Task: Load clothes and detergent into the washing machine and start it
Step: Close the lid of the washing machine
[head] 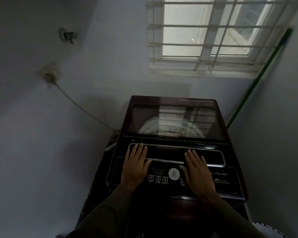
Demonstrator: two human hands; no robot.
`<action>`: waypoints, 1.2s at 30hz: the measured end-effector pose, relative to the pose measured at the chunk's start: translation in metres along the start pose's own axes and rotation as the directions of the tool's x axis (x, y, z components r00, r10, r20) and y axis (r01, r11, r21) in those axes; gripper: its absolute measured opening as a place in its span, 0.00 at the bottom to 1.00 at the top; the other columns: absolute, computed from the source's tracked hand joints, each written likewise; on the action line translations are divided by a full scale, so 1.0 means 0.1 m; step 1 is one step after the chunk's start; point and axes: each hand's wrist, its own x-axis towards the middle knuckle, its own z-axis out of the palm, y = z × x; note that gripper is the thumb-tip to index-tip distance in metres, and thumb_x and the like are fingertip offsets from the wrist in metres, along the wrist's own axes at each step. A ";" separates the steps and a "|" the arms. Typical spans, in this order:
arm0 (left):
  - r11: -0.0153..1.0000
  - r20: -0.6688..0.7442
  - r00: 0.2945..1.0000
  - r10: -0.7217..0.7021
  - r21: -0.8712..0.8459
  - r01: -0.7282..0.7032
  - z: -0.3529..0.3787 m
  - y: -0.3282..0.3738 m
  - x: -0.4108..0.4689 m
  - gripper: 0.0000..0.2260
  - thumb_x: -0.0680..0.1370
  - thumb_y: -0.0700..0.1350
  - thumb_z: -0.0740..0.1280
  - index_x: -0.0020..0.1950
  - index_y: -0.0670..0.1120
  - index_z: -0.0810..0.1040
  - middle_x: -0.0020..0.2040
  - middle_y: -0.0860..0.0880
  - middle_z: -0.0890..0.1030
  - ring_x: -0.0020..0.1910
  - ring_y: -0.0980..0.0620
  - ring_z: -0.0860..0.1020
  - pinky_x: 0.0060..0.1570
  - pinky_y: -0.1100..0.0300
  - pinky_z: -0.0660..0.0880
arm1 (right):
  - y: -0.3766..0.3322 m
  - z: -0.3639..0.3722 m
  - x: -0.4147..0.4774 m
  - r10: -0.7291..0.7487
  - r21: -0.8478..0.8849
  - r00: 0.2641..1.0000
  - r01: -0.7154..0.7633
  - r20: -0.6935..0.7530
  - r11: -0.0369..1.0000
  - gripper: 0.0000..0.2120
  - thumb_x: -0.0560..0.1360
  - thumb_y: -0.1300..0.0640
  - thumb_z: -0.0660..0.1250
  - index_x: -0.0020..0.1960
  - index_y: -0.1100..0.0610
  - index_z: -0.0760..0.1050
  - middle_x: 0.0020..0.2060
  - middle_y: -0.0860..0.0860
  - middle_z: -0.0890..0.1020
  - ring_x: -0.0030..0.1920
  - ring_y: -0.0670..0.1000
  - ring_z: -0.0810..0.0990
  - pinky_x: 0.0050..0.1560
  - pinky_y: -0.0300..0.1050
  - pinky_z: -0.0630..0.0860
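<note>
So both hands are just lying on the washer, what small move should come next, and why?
Probably lifting the lid. It looks shut, and the drum shows only through its glass, so nothing can go in yet. The left hand and right hand lie flat, fingers straight, across the handle bar at the lid's front, so hooking the fingertips under that edge seems the natural step.

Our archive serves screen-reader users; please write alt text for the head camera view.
A person's left hand and right hand lie flat on the front of a dark top-loading washing machine with its glass lid closed. A barred window is above; a cable runs from a wall socket.
</note>
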 end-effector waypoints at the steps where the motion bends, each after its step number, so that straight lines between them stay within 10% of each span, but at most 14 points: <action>1: 1.000 0.024 1.000 -0.011 0.018 0.011 -0.02 0.00 -0.01 0.25 0.81 0.57 0.54 0.71 0.45 0.74 0.72 0.46 0.73 0.73 0.44 0.70 0.72 0.45 0.60 | -0.02 0.01 0.03 0.007 -0.007 0.999 -0.007 0.037 1.000 0.33 0.81 0.38 0.44 0.77 0.58 0.61 0.77 0.53 0.60 0.79 0.51 0.52 0.77 0.52 0.46; 17: 0.962 0.026 0.970 -0.243 0.137 0.238 -0.82 -1.11 0.60 0.23 0.78 0.57 0.57 0.67 0.48 0.78 0.69 0.47 0.77 0.68 0.44 0.74 0.64 0.44 0.72 | -1.19 0.20 1.55 -0.275 0.079 0.956 0.268 0.100 0.960 0.39 0.81 0.34 0.39 0.72 0.61 0.69 0.73 0.57 0.69 0.74 0.54 0.61 0.70 0.61 0.67; 28: 0.847 -0.087 0.946 -0.313 0.424 0.320 -1.77 -2.87 1.35 0.29 0.83 0.62 0.48 0.78 0.46 0.65 0.79 0.45 0.62 0.78 0.46 0.57 0.73 0.43 0.54 | -2.60 0.47 3.08 -0.360 0.260 0.926 0.323 0.110 0.910 0.33 0.74 0.40 0.53 0.66 0.63 0.77 0.65 0.59 0.78 0.63 0.59 0.79 0.55 0.57 0.78; 36: 0.738 -0.018 0.935 -0.355 0.608 0.293 -2.24 -3.62 1.79 0.34 0.80 0.65 0.47 0.77 0.43 0.65 0.78 0.41 0.62 0.78 0.42 0.59 0.72 0.37 0.54 | -3.51 0.39 3.96 -0.422 0.538 0.899 0.301 0.116 0.787 0.65 0.57 0.21 0.20 0.80 0.60 0.46 0.80 0.56 0.51 0.80 0.54 0.48 0.78 0.52 0.49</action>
